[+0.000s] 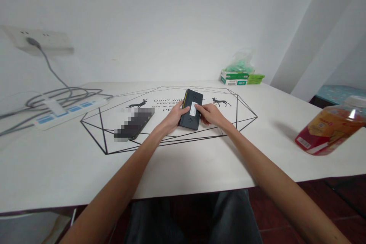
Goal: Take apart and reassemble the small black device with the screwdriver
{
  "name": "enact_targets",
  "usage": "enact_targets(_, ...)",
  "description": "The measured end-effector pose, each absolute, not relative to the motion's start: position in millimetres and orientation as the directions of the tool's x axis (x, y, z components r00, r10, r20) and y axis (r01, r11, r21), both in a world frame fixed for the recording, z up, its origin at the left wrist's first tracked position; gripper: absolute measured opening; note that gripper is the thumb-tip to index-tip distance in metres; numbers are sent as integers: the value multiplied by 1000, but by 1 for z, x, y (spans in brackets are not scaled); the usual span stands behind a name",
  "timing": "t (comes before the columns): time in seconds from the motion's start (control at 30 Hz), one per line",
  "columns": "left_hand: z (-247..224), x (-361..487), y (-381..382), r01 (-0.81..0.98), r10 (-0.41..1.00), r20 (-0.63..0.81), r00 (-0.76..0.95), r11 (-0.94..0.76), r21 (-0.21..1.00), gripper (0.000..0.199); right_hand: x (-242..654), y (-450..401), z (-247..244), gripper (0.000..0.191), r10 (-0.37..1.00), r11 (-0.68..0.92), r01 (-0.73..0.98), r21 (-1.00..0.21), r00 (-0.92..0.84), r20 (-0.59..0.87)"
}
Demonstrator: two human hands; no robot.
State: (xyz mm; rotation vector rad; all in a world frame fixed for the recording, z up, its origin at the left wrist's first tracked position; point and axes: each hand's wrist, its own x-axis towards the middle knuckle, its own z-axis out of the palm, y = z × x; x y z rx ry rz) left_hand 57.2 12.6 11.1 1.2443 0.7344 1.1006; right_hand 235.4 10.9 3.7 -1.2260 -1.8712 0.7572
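Dark box [187,121], white label on its face: above the table's [197,164] middle, tilted, between our hands. Our left hand [175,116]: clamped on its left edge, thumb on the face. Our right hand [210,114]: clamped on its right edge, thumb at the label. Phone-like slab [138,124], partly pixelated: left. Power strip [71,112]: far left. Bottle [328,129]: right. Green-and-white boxes [234,77]: far right.

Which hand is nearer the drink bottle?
Right. The right hand holds the black case on the side facing the drink bottle; the left hand holds the opposite side, farther away.
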Motion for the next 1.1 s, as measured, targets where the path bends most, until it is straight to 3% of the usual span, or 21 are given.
enact_targets(0.13, 7, 55, 17, -163, 927, 172, 333, -123, 979, 49, 234, 12, 1, 64, 933, 351, 469, -811, -252, 258)
enact_targets(0.33, 5, 56, 18, 2, 913, 311, 263, -322, 947, 50, 223, 9, 1, 61, 957, 203, 248, -947, -253, 139)
enact_targets(0.47, 10, 54, 15, 129, 903, 365, 226, -399, 908, 62, 216, 2, 8, 56, 956, 159, 147, -976, -270, 115)
enact_targets(0.7, 18, 48, 13, 60, 929, 303, 211, -321, 945, 61, 211, -10, 19, 46, 954, 132, -3, -991, -272, 128)
enact_targets(0.9, 23, 47, 11, -48, 916, 165, 365, -159, 986, 48, 217, -8, 23, 34, 956, 121, -153, -981, -246, 156)
enact_targets(1.0, 25, 45, 10, 104, 892, 246, 378, -305, 947, 50, 216, -8, 22, 35, 963, 144, -131, -981, -208, 169)
enact_targets(1.1, 26, 42, 11, 314, 826, 414, 383, -538, 783, 66, 210, -9, 19, 38, 965, 186, -57, -981, -179, 194)
